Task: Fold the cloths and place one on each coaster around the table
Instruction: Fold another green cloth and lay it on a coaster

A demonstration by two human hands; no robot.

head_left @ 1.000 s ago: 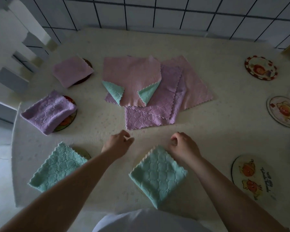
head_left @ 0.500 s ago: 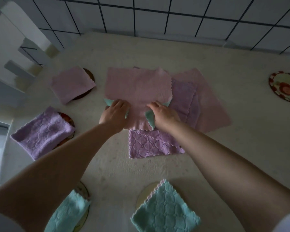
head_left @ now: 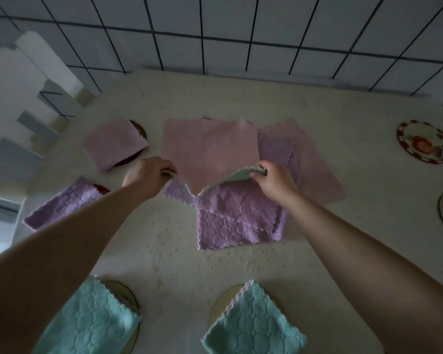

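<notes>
Both hands, left hand [head_left: 149,175] and right hand [head_left: 271,178], pinch near corners of the pink-and-mint square microfibre cloth [head_left: 210,152] between curled fingers; lifting evenly should free it from the stack beneath without dragging the purple cloths [head_left: 238,221].

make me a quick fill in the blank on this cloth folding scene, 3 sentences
1. Both hands, the left hand and the right hand, pinch corners of the ____ cloth on top of the pile.
2. The two folded cloths nearest the camera are ____ in colour.
3. The red-rimmed coaster at far right has ____ cloth on it.

Missing words: pink; green; no
</notes>
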